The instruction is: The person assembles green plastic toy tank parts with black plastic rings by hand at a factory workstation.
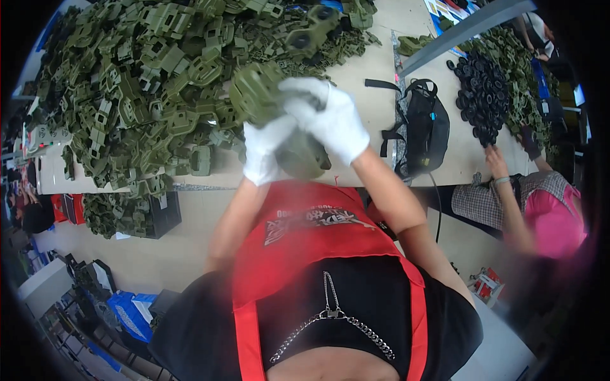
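Both my hands wear white gloves and meet above the table's near edge, in front of my red apron. My left hand [270, 146] is closed at the lower end of an olive-green plastic part [255, 92], which is blurred by motion. Bent over from the other side, my right hand [333, 114] has its fingers closed against the same part, next to my left hand. Below my hands is another rounded olive-green piece [303, 157]; I cannot tell whether it joins the part above. My fingertips are partly hidden and smeared.
A large heap of olive-green plastic parts [159, 82] covers the table at left. To the right lie a black backpack [427, 127] and a pile of black wheels [481, 95]. A co-worker in pink [556, 222] sits there. A grey metal bar [467, 35] slants across the upper right.
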A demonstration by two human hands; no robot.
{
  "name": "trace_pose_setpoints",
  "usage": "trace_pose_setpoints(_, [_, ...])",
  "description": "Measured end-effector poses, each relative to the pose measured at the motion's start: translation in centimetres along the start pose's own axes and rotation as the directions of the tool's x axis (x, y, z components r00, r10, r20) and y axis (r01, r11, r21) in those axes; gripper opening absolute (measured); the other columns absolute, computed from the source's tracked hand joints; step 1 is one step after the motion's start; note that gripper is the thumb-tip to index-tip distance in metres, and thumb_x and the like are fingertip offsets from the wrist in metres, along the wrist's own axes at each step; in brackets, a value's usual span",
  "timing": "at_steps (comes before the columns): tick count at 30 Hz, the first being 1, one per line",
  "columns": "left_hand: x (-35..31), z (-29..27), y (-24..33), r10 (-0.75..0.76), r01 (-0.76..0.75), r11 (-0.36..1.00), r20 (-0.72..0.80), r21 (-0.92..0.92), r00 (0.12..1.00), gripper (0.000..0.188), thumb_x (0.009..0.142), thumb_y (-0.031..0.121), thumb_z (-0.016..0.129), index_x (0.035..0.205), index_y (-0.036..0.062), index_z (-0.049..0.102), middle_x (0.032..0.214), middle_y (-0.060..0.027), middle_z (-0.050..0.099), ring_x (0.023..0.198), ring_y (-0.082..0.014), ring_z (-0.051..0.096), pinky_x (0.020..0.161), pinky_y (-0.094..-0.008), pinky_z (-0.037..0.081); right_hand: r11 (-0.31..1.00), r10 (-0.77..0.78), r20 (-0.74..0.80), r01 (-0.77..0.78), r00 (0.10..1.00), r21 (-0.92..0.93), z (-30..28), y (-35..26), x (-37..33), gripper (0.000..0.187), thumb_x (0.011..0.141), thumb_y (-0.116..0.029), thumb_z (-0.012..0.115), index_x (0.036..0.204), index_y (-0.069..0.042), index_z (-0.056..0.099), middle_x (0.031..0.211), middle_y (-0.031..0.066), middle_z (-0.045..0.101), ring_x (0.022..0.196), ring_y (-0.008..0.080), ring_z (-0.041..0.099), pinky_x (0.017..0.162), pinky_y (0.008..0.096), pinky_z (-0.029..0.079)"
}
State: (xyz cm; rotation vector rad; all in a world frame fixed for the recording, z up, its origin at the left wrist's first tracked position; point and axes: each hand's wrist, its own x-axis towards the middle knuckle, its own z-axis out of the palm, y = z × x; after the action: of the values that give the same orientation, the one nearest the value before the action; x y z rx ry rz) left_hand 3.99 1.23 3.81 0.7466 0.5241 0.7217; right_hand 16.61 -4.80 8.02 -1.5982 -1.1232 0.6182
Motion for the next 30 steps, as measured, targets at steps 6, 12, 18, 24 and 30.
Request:
trace_pose_setpoints(6, [1.4, -0.7, 1.4, 0.250, -0.166, 0.900, 0.165, -0.403, 0.954, 0.045, 0.084, 0.022, 0.058, 0.122, -0.0005, 0.049, 0.110, -0.0110, 0.059, 0.103, -0.0229, 0.058, 0.096, -0.0380, 0.044, 0.817, 0.179, 0.198, -0.258, 0.964, 0.516, -1.3, 1.4, -3.4, 0.067, 0.084, -0.031, 0.071, 0.136, 0.003, 0.043, 0.107, 0.0101, 0.067, 0.094, 0.0123, 0.060, 0.085, 0.0284, 0.048])
trace_pose_setpoints(12, [-0.5, -6.4, -0.9, -0.291, -0.446, -0.134, 0.395, 0.885, 0.871, 0.032, 0.082, 0.003, 0.050, 0.112, -0.0032, 0.059, 0.107, -0.0233, 0.060, 0.098, -0.0359, 0.059, 0.093, -0.0389, 0.046, 0.968, 0.252, 0.034, -0.252, 0.967, -0.016, -5.0, 3.7, -2.5, 0.061, 0.077, -0.038, 0.076, 0.116, 0.006, 0.060, 0.107, 0.0177, 0.068, 0.097, 0.0205, 0.067, 0.083, 0.0321, 0.051])
trace_pose_setpoints(18, [-3.0, 0.1, 8.7, 0.011, -0.534, -0.044, 0.535, 0.844, 0.845, 0.072, 0.060, 0.042, 0.081, 0.116, 0.0016, 0.059, 0.119, -0.0196, 0.059, 0.105, -0.0363, 0.059, 0.094, -0.0405, 0.046, 0.834, 0.070, 0.490, 0.219, 0.869, -0.507, -6.7, -0.4, -4.0, 0.060, 0.067, -0.041, 0.078, 0.115, -0.007, 0.064, 0.093, 0.0172, 0.068, 0.078, 0.0317, 0.068, 0.072, 0.0352, 0.054])
trace_pose_setpoints(24, [-6.0, -1.5, 4.4, -0.426, -0.001, 0.318, 0.144, 0.948, 0.893, 0.082, 0.058, 0.042, 0.079, 0.121, -0.0049, 0.054, 0.115, -0.0236, 0.059, 0.110, -0.0342, 0.056, 0.097, -0.0370, 0.043, 0.986, 0.164, 0.501, -0.149, 0.850, -0.070, -5.0, 1.7, -6.1, 0.079, 0.053, -0.018, 0.087, 0.124, -0.001, 0.057, 0.124, 0.0115, 0.060, 0.111, 0.0215, 0.057, 0.098, 0.0343, 0.042])
trace_pose_setpoints(30, [-7.4, -0.5, 4.1, -0.338, 0.161, 0.327, -0.044, 0.931, 0.940, 0.067, 0.059, 0.037, 0.079, 0.111, -0.0002, 0.060, 0.104, -0.0180, 0.064, 0.098, -0.0324, 0.062, 0.087, -0.0373, 0.048, 0.869, 0.312, 0.367, -0.420, 0.876, 0.263, -1.6, 2.7, -8.3, 0.064, 0.063, -0.009, 0.079, 0.122, -0.003, 0.058, 0.116, 0.0107, 0.059, 0.108, 0.0184, 0.055, 0.094, 0.0320, 0.043])
